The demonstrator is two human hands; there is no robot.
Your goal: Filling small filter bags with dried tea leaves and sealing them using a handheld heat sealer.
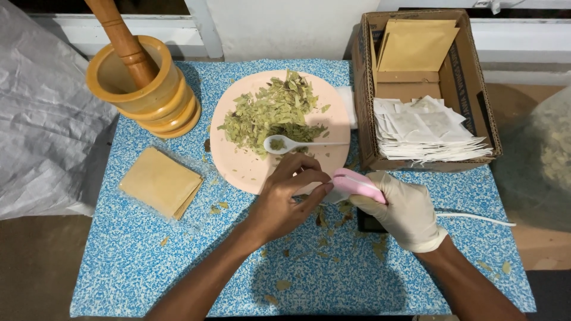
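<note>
My right hand (406, 209), in a white glove, grips a small pink sealing device (355, 184) with a white cord (476, 218) trailing to the right. My bare left hand (286, 196) pinches something small at the device's front end; what it holds is hidden by the fingers. Just beyond the hands lies a pink plate (250, 169) heaped with dried green leaves (273, 113), and a white spoon (291, 143) with a few leaves rests on it.
A wooden mortar (148, 95) with its pestle (122, 38) stands at the back left. Tan square packets (159, 182) lie on the blue speckled table (148, 261). A cardboard box (476, 77) at the right holds white filter bags (428, 131) and tan envelopes (416, 44). Leaf crumbs litter the table.
</note>
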